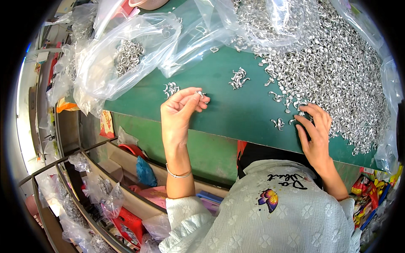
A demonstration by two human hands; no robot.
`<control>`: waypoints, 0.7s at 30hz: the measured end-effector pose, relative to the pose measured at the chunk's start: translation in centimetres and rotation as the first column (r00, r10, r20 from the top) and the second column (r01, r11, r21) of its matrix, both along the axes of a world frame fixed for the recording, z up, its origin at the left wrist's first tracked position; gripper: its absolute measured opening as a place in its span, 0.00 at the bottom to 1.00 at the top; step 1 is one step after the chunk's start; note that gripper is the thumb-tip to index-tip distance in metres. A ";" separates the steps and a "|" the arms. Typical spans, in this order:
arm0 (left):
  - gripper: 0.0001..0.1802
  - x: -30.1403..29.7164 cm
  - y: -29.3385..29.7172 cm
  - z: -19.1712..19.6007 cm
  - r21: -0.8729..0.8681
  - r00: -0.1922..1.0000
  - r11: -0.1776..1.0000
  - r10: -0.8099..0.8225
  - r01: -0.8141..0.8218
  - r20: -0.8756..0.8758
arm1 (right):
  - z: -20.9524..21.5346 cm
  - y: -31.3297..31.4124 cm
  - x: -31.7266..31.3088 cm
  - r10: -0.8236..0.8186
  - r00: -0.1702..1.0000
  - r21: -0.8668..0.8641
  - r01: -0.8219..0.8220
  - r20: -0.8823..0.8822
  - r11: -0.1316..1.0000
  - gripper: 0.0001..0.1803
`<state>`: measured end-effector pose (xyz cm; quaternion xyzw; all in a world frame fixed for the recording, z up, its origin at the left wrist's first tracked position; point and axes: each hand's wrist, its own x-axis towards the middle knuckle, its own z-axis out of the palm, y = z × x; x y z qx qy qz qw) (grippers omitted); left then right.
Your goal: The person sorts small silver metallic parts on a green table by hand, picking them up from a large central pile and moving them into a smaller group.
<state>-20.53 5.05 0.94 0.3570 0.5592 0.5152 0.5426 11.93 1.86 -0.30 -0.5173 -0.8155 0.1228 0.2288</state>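
Between the thumb and fingers of my left hand (185,103) is a small curved silver metal piece (199,93), pinched above the green table (211,114). A little cluster of similar pieces (171,89) lies just behind that hand. My right hand (314,130) rests at the near left edge of a wide heap of these metal pieces (346,76). Its fingers are curved and apart, with the tips by loose pieces. A few pieces (278,123) lie left of it, and another small cluster (239,78) sits between the two hands, farther back.
At the back left a clear plastic bag (130,84) holds silver rings. More clear plastic (278,25) covers part of the heap. Below the table on the left stand shelf compartments (105,168) with bagged parts and a blue bag (146,170). Colourful packets (365,189) lie at lower right.
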 end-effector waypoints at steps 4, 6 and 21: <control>0.06 0.5 -0.2 -0.4 0.095 0.819 0.995 0.062 -0.010 -0.571 | 0.3 0.0 0.2 -0.007 1.000 0.023 0.007 -0.009 1.000 0.12; 0.06 0.0 -0.1 -0.6 0.172 0.608 0.977 0.064 0.122 -0.791 | 0.2 0.1 0.5 -0.024 0.999 0.033 0.025 -0.034 0.999 0.13; 0.16 12.1 -3.7 -1.8 0.203 0.511 0.823 -0.119 0.530 -0.851 | 0.2 0.6 0.2 0.056 0.990 0.070 -0.065 0.126 0.995 0.16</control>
